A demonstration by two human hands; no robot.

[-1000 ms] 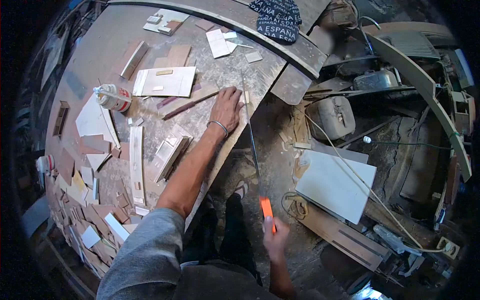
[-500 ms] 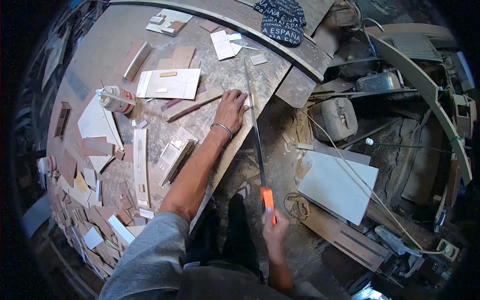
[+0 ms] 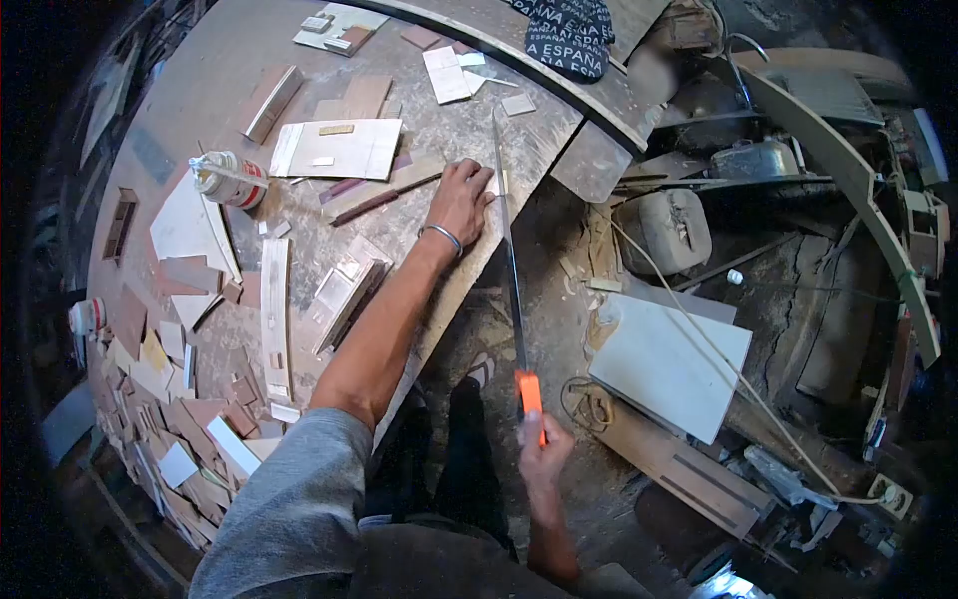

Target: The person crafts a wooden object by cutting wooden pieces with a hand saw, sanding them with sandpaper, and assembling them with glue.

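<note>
Basically, the saw (image 3: 512, 278) crosses the bench (image 3: 185, 120) edge, its tip over the top and its orange handle out past the edge. The right hand (image 3: 545, 449) is closed round that handle. Just beside the blade, the left hand (image 3: 462, 208) lies palm down, fingers bent and close together; whether they pinch anything is hidden.

Left of the saw, the strip (image 3: 389, 198) runs up to that hand, with the white board (image 3: 336, 150) behind it and the jar (image 3: 230, 180) farther off. The grooved block (image 3: 346, 302) sits nearer the body, across the left forearm from the saw. Near the saw's tip lies a small chip (image 3: 518, 104); the cap (image 3: 569, 38) is farther beyond. To the saw's right, off the bench, are the jug (image 3: 664, 232) and, nearer its handle, the pale panel (image 3: 674, 364).

The strip's end by the fingers is hard to make out, the cap is cut off at the top, and the blade's teeth are too fine to see.
</note>
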